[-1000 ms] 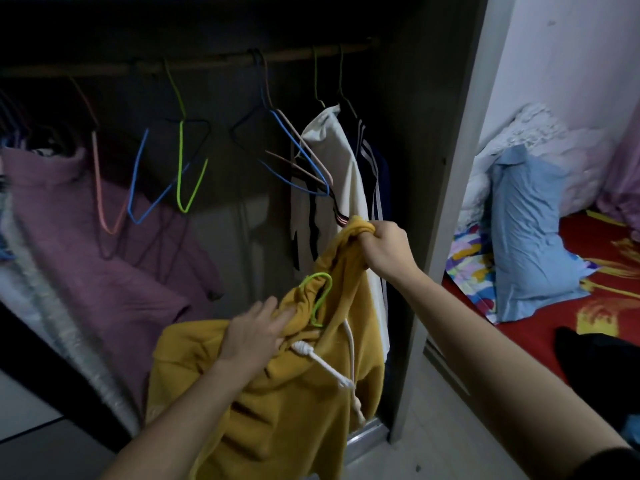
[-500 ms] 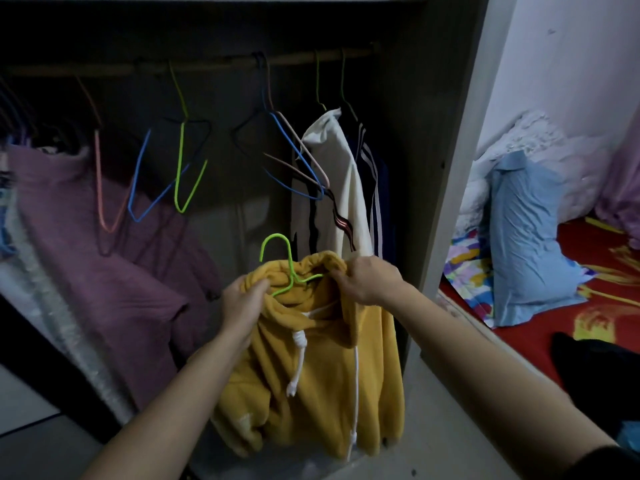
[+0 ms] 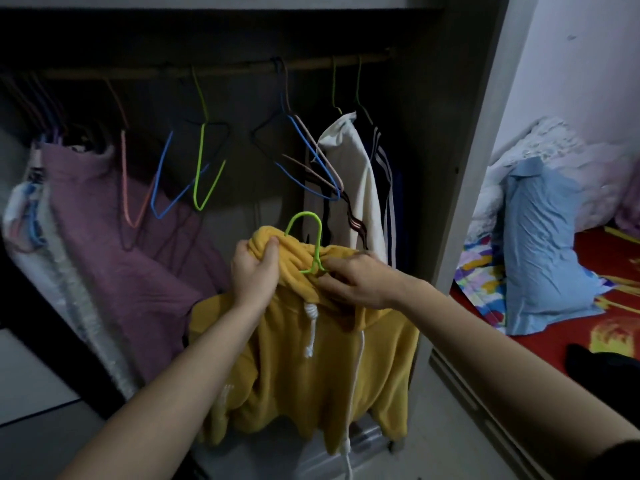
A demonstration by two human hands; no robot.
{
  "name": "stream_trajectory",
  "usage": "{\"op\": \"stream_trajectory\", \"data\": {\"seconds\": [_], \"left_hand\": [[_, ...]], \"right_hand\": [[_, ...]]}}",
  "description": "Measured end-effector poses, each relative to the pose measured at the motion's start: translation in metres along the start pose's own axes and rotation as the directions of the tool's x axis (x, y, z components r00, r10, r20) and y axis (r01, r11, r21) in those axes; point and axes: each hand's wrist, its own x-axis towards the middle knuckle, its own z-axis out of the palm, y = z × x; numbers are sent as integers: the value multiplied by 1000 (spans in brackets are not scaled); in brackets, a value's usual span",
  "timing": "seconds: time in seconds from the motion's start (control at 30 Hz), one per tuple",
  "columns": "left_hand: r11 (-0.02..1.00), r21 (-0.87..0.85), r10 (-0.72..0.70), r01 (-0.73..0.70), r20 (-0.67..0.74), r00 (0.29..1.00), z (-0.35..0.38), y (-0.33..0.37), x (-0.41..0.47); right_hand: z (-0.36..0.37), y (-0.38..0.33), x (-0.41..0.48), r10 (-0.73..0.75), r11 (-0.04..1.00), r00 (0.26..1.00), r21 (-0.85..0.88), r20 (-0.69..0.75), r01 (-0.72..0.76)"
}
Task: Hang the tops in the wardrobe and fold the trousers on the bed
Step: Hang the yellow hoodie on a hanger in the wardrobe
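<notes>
Yellow fleece fills the middle of the view: we hold a yellow hoodie (image 3: 304, 358) in front of the open wardrobe (image 3: 460, 133), below its rail (image 3: 221, 69) and not yet hung. A green hanger (image 3: 308, 237) sits inside the neck, its hook standing up between our hands. Our left hand (image 3: 254, 268) is closed around a bunched roll of the hood, thumb on top. Our right hand (image 3: 356, 282) pinches the neckline just beside the hanger's stem, fingers curled into the cloth. The body droops below, white drawstrings (image 3: 310, 327) dangling.

The hoodie looks thick, soft and floppy, and we judge it fairly heavy for so thin a hanger. It will keep no shape of its own and could slide off one arm of the hanger if the shoulders are not seated. The safest hold for lifting is probably the hook or stem, with the other hand steadying a shoulder, never the cords.

On the rail hang empty hangers (image 3: 204, 168) in pink, blue and green, then a white striped top (image 3: 356, 188). A purple garment (image 3: 114, 237) slumps at the left. Past the wardrobe's side stands the bed (image 3: 616, 258) with a red cover, a blue pillow (image 3: 543, 244) and a dark garment (image 3: 606, 368); we cannot tell whether it is trousers.
</notes>
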Motion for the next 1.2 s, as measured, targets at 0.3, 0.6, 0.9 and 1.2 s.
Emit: {"op": "stream_trajectory", "data": {"seconds": [0.3,0.6,0.9,1.2], "left_hand": [[999,33,37,-37,-6,999,-38,21,62],[992,-44,-94,116,336,937,-44,22,56],[930,-332,-11,157,402,916,-43,39,39],[925,161,214,-343,525,823,-47,31,49]], "right_hand": [[-21,4,4,-67,976,989,-213,-128,39],[-42,1,11,-54,999,912,-27,-406,47],[-41,14,1,76,972,969,-197,-235,-124],[-53,-2,16,16,978,905,-180,-425,-102]]}}
